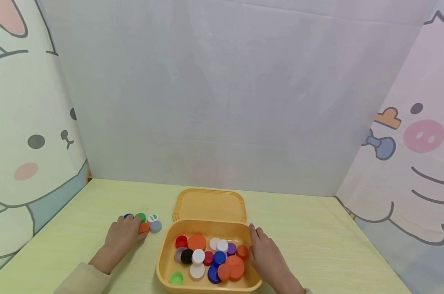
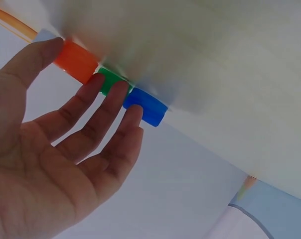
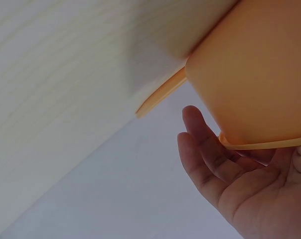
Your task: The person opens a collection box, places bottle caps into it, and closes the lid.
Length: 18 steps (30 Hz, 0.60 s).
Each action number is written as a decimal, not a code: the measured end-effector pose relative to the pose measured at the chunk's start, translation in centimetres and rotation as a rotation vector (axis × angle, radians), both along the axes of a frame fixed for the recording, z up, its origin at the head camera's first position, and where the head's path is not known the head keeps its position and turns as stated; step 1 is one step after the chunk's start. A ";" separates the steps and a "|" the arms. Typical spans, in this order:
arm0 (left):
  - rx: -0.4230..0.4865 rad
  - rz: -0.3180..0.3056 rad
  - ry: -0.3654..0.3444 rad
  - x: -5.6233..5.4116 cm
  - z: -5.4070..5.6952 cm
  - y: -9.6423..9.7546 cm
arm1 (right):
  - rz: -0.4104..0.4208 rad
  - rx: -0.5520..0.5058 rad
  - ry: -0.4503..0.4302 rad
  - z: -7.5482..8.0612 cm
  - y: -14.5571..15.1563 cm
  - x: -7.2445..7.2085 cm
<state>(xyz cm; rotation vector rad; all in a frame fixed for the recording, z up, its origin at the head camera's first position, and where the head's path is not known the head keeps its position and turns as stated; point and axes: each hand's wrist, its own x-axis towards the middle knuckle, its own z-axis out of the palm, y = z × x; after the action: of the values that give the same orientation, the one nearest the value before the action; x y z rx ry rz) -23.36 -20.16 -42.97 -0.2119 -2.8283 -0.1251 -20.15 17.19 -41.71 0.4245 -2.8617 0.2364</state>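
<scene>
My left hand (image 1: 121, 236) rests on the table left of the box, fingers loosely bent over a small group of bottle caps. In the left wrist view the thumb touches an orange cap (image 2: 76, 60), and the fingertips lie at a green cap (image 2: 110, 81) and a blue cap (image 2: 146, 107). A white-and-green cap (image 1: 153, 218) and a grey-blue cap (image 1: 155, 226) sit just beyond. At the right side of the yellow box (image 1: 163, 256), my right hand (image 1: 267, 256) rests along the rim, fingers extended outside the wall in the right wrist view (image 3: 230, 189).
Inside the box lie several loose caps, among them a light green cap (image 1: 176, 278), a black cap (image 1: 186, 256) and a large orange cap (image 1: 234, 268). A yellow lid (image 1: 209, 205) lies flat behind the box. A pale cloth wall (image 1: 214, 102) stands behind the table.
</scene>
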 end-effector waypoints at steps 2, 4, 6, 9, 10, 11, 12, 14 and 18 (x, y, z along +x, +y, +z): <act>-0.001 0.003 0.004 0.0 0.0 -0.1 | -0.004 -0.002 -0.007 0.0 0.0 0.0; 0.001 0.007 0.004 0.0 0.1 -0.2 | -0.006 -0.002 -0.010 0.0 0.0 0.0; 0.010 0.011 0.001 0.1 0.3 -0.2 | -0.007 0.000 -0.010 -0.1 0.0 0.0; 0.024 0.018 -0.010 0.3 0.6 -0.2 | -0.006 0.000 -0.011 -0.1 0.0 0.0; 0.027 0.020 -0.009 0.4 0.7 -0.2 | -0.007 0.000 -0.012 -0.1 0.0 0.0; 0.025 0.020 -0.007 0.5 0.8 -0.1 | -0.007 0.002 -0.016 -0.1 0.0 0.0; 0.018 0.019 0.006 0.6 0.9 -0.1 | -0.006 0.002 -0.018 -0.1 0.0 0.0; 0.010 0.016 0.033 0.7 1.2 0.1 | -0.004 0.004 -0.012 -0.1 0.0 0.0; -0.007 0.004 0.103 1.0 1.8 0.6 | -0.002 0.002 -0.002 -0.1 0.0 0.0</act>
<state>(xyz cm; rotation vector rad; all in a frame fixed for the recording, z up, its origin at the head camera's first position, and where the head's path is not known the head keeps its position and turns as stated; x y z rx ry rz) -22.36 -19.61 -41.15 -0.2075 -2.7265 -0.1006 -20.15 17.21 -41.78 0.4227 -2.8647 0.2338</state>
